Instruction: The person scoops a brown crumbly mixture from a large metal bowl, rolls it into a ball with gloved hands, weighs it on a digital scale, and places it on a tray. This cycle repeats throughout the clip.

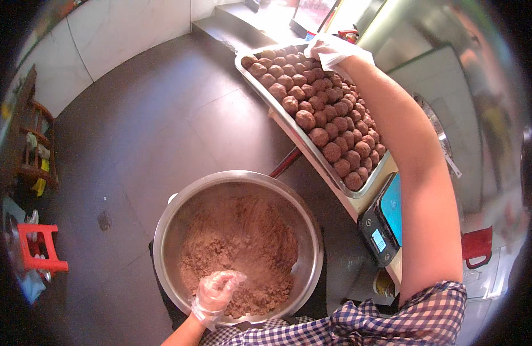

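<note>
My left hand (217,289), in a clear plastic glove, is over the near side of a wide metal bowl (161,229). Its fingers curl inward, and whether they hold anything is hidden. Inside the bowl lies a crumbly brown mixture (248,255), heaped unevenly. My right arm stretches away to the far end of a metal tray (287,123). There my right hand (328,48), also gloved, is at the far rim beside the brown balls; its fingertips are partly hidden. Rows of round brown balls (331,113) fill much of the tray.
A digital kitchen scale (378,238) with a blue top sits at the tray's near end, partly behind my forearm. Further right is a red jug (478,247). A red plastic stool (43,246) stands at far left on the dark tiled floor (132,142). Steps (231,26) rise beyond.
</note>
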The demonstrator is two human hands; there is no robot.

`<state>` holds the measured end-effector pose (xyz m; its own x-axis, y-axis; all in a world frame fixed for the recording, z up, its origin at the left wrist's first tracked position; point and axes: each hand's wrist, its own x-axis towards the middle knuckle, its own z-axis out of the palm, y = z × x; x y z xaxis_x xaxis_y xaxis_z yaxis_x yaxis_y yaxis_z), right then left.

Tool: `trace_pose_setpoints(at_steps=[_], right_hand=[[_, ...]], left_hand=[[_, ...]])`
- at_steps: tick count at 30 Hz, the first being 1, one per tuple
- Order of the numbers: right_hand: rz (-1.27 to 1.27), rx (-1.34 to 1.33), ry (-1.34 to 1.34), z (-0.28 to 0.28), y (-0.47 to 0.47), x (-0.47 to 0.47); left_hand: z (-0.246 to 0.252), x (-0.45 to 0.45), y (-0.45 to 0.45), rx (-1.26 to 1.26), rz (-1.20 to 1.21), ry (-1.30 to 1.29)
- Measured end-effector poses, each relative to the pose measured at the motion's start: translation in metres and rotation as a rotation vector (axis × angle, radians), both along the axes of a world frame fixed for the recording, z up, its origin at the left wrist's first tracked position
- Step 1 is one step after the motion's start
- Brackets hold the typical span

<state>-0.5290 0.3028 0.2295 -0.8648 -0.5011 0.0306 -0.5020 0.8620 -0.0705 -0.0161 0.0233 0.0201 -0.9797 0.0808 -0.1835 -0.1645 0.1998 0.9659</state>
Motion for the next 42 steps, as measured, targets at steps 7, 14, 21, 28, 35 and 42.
trace_pose_setpoints(at_steps=[7,14,21,28,35,42], right_hand=[[-0.001,-0.134,0.286,0.013,0.007,0.045],[-0.016,-0.300,0.418,0.059,-0.013,0.107],[0.290,-0.366,-0.015,0.066,-0.056,0.278],[0.432,-0.047,-0.492,-0.130,-0.074,0.437],[0.217,-0.148,-0.575,-0.233,-0.077,0.514],[0.208,-0.285,-0.649,-0.224,-0.066,0.547]], left_hand=[[0.004,0.001,-0.004,-0.012,-0.018,-0.033],[-0.006,0.005,-0.014,-0.009,0.027,-0.047],[-0.017,0.002,-0.032,-0.539,-0.158,0.340],[-0.037,0.022,-0.013,-0.859,-0.467,0.203],[-0.033,0.045,0.000,-0.929,-0.565,0.144],[-0.034,0.057,0.015,-0.716,-0.697,0.176]])
